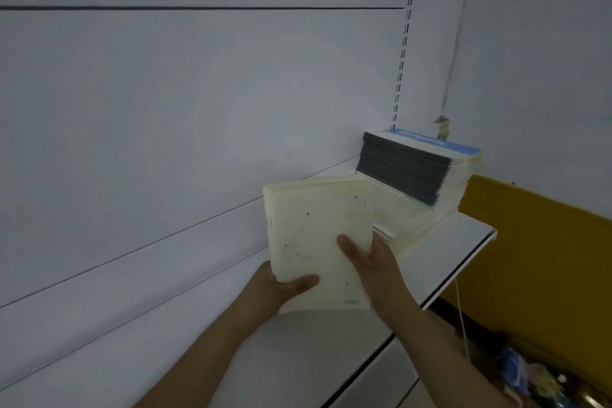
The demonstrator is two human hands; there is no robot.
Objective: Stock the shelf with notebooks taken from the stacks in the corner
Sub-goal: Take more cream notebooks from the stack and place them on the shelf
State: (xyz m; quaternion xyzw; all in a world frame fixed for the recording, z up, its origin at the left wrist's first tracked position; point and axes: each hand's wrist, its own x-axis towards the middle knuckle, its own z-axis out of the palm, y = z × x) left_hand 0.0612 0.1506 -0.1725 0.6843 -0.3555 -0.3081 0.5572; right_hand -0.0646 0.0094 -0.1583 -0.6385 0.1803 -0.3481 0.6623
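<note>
While both hands are clasping it, a cream bundle of notebooks [318, 242] is sitting tilted in the air just in front of the white shelf [440, 262], its speckled pale cover facing the camera. The left hand [281, 288] is gripping the bundle's lower left corner, thumb lying across the cover and fingers hidden behind it; the right hand [371, 262] is holding the right edge, thumb pressing on the cover and fingers wrapping out of sight. Just beside the bundle's right edge, a low layer of cream notebooks is lying flat on the shelf, and on top of it, at the back corner, a taller stack with grey spines [407, 169] and a blue-and-white top cover is standing against the slotted upright [402, 56]. Bare shelf surface is showing along the front edge to the right of the hands, and that edge is ending near a yellow panel [536, 242]. To the left, the white back wall [165, 109] is stretching away. Below, a lower shelf edge [364, 371] is running under the forearms
</note>
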